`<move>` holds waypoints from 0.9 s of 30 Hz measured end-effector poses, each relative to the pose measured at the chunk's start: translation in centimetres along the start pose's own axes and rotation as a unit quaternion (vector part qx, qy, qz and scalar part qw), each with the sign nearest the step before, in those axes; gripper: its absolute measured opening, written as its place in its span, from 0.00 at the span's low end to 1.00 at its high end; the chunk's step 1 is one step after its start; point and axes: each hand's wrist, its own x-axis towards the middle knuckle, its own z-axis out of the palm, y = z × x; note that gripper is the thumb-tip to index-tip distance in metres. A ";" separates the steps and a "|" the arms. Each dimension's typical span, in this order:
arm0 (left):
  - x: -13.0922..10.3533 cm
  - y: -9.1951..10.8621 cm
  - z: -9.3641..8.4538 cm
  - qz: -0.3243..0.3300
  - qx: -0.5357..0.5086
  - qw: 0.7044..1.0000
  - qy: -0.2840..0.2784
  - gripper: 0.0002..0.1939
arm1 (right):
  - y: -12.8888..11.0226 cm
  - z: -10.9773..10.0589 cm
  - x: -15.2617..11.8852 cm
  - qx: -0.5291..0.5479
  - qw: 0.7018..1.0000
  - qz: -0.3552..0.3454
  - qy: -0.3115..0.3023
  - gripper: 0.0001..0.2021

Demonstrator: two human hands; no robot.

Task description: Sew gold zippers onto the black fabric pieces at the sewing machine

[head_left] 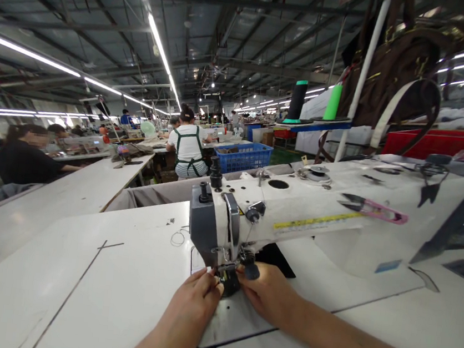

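A white sewing machine (315,211) with a dark grey head stands on the white table (128,279). My left hand (201,299) is at the left of the needle area, its thumb and fingers pinched together; what they hold is too small to make out. On the other side of the needle, my right hand (264,292) reaches in with bent fingers, the tips hidden behind the presser parts. Black material (276,259) lies under the machine arm. Pink-handled snips (374,208) rest on the machine's arm, near a yellow measuring tape (314,221).
Thread cones, one black (297,102) and one green (333,102), stand on a blue holder at the right. Behind the machine are a blue basket (244,157) and a person in a white shirt (189,144). Another person in black (28,156) sits at the left.
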 end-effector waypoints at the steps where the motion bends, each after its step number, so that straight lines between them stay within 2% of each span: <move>1: 0.0 0.0 0.0 -0.006 -0.003 1.000 0.000 0.10 | 0.0 0.0 0.0 -0.006 1.000 0.000 0.001 0.11; 9: -0.1 0.0 0.3 -0.041 -0.026 0.999 -0.006 0.05 | 0.2 0.2 0.1 -0.023 1.000 -0.001 0.008 0.12; 15: 0.0 0.1 -0.2 -0.040 -0.047 0.998 0.002 0.06 | 0.1 0.3 0.1 -0.023 1.000 0.014 -0.012 0.12; 20: -0.3 -0.1 0.5 -0.032 -0.035 0.999 0.016 0.06 | 0.0 0.0 0.1 -0.017 0.999 0.025 -0.022 0.13; 27: -0.5 -0.2 1.4 -0.057 -0.029 0.998 0.018 0.05 | 0.0 0.5 0.4 -0.026 0.996 0.068 -0.050 0.12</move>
